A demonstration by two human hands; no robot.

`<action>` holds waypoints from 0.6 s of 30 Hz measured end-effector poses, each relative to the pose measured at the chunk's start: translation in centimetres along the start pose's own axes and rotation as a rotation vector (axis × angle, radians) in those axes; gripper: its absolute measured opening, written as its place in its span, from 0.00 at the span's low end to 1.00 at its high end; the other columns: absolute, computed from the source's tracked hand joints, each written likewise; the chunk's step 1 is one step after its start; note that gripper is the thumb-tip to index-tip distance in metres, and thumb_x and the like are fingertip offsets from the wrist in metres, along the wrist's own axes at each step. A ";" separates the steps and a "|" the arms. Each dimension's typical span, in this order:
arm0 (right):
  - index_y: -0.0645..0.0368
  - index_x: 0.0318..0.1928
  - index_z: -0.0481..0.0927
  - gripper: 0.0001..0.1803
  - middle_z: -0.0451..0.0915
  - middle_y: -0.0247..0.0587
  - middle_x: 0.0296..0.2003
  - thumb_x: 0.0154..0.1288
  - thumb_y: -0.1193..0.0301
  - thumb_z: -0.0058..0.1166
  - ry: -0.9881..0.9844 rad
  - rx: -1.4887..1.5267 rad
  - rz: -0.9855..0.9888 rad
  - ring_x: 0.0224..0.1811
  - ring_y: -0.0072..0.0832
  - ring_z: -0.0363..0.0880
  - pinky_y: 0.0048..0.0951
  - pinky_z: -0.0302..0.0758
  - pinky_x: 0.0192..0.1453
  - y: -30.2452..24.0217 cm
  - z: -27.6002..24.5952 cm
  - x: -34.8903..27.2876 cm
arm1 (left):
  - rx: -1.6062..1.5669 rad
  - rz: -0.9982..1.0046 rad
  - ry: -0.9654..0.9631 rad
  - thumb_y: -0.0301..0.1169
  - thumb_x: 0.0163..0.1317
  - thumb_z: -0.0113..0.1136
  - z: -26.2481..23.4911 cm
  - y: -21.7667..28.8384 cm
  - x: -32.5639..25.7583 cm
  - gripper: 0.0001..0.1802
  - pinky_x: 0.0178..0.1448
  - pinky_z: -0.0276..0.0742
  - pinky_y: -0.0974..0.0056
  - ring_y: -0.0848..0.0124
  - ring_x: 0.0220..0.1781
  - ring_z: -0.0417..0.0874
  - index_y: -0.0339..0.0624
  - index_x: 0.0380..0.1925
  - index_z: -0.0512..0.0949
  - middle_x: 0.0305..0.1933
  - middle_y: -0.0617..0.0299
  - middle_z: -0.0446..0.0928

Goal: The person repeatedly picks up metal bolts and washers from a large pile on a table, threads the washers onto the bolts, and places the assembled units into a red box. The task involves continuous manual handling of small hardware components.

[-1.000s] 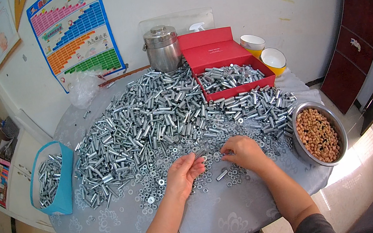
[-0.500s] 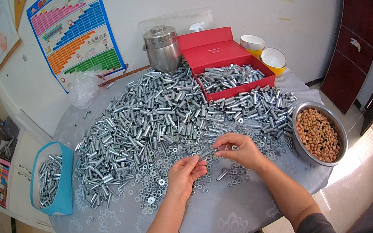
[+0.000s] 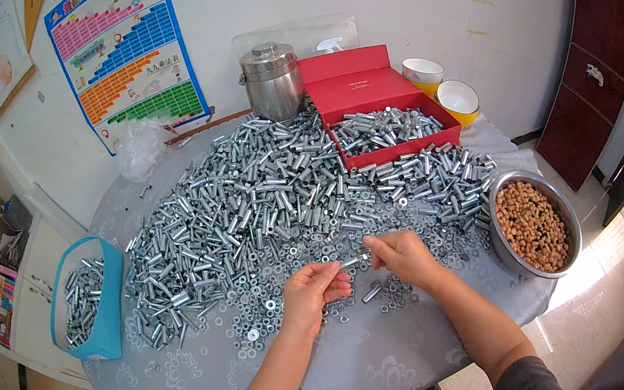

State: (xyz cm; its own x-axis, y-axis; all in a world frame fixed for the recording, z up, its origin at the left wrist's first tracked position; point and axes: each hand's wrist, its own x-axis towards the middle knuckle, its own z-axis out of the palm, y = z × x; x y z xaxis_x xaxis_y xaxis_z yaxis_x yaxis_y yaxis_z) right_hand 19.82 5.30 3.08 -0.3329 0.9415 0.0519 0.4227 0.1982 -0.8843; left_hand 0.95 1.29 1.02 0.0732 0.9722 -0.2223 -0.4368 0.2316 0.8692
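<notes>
Between my hands a slim silvery metal bolt (image 3: 350, 262) lies almost level above the table. My left hand (image 3: 308, 292) pinches its left end between thumb and fingers. My right hand (image 3: 405, 258) is closed at the other end, thumb and curled finger at the tip; a small wider piece there, perhaps a nut or washer, is too small to make out. Under my hands spread many loose nuts and washers (image 3: 271, 305). A short metal sleeve (image 3: 371, 293) lies just below the bolt, between my hands.
A large heap of metal sleeves and bolts (image 3: 246, 198) covers the table's middle. Behind it stand a red box (image 3: 405, 152), a steel canister (image 3: 272, 89) and yellow-white bowls (image 3: 458, 98). A light blue bin (image 3: 115, 301) is left; a steel bowl of nuts or beans (image 3: 572, 224) right.
My right hand has curled its fingers in and shifted slightly at the bolt's right end, where more of the bolt now shows. My left hand has moved a little to the right.
</notes>
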 end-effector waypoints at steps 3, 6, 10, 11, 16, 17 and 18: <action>0.66 0.31 0.79 0.19 0.77 0.35 0.23 0.67 0.62 0.43 0.052 0.212 -0.083 0.26 0.20 0.72 0.22 0.70 0.34 0.6 0.5 0.1 | -0.028 0.015 0.054 0.30 0.59 0.56 -0.3 -0.2 0.4 0.08 0.31 0.80 0.69 0.71 0.25 0.79 0.35 0.31 0.74 0.28 0.54 0.78; 0.66 0.36 0.78 0.19 0.78 0.36 0.26 0.68 0.63 0.41 -0.089 0.233 -0.069 0.28 0.21 0.73 0.23 0.71 0.36 0.4 0.4 0.1 | -0.053 0.039 0.109 0.30 0.59 0.56 -0.4 -0.1 0.4 0.08 0.31 0.80 0.69 0.72 0.25 0.79 0.35 0.31 0.74 0.28 0.55 0.78; 0.66 0.40 0.78 0.19 0.78 0.38 0.30 0.69 0.62 0.38 -0.080 0.166 -0.101 0.30 0.21 0.73 0.23 0.71 0.37 -0.2 0.3 -0.1 | -0.069 0.048 0.110 0.30 0.59 0.57 -0.5 0.0 0.4 0.08 0.31 0.80 0.69 0.72 0.25 0.79 0.36 0.30 0.74 0.28 0.56 0.77; 0.66 0.40 0.78 0.20 0.78 0.39 0.31 0.69 0.62 0.38 -0.030 0.191 -0.171 0.30 0.21 0.74 0.23 0.71 0.37 -0.4 0.4 -0.1 | -0.074 0.051 0.108 0.30 0.59 0.57 -0.3 0.0 0.3 0.08 0.31 0.80 0.69 0.72 0.25 0.79 0.36 0.30 0.74 0.28 0.56 0.77; 0.65 0.44 0.77 0.20 0.78 0.37 0.32 0.70 0.61 0.37 -0.099 0.210 -0.105 0.30 0.21 0.73 0.23 0.71 0.38 -0.2 0.3 -0.2 | -0.077 0.062 0.127 0.30 0.58 0.57 -0.4 0.0 0.4 0.08 0.32 0.80 0.69 0.72 0.26 0.79 0.36 0.30 0.74 0.29 0.55 0.77; 0.65 0.45 0.77 0.20 0.78 0.37 0.32 0.70 0.61 0.37 -0.056 0.208 -0.134 0.30 0.21 0.73 0.23 0.72 0.38 -0.6 0.4 -0.3 | -0.080 0.063 0.119 0.30 0.59 0.57 -0.4 0.0 0.3 0.08 0.32 0.80 0.69 0.72 0.26 0.79 0.36 0.30 0.74 0.29 0.55 0.77; 0.65 0.45 0.76 0.20 0.78 0.36 0.32 0.70 0.61 0.37 -0.096 0.224 -0.106 0.30 0.21 0.73 0.22 0.71 0.38 -0.2 0.3 -0.2 | -0.083 0.065 0.110 0.30 0.59 0.57 -0.4 0.0 0.3 0.08 0.32 0.80 0.69 0.72 0.26 0.79 0.36 0.30 0.74 0.29 0.55 0.77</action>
State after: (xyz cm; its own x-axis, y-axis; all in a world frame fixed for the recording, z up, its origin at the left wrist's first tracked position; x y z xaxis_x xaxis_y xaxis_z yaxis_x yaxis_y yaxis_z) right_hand 19.59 4.95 3.12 -0.4479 0.8867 0.1146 0.1874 0.2185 -0.9577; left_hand 0.63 1.55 0.80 -0.0546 0.9744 -0.2181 -0.5100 0.1606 0.8451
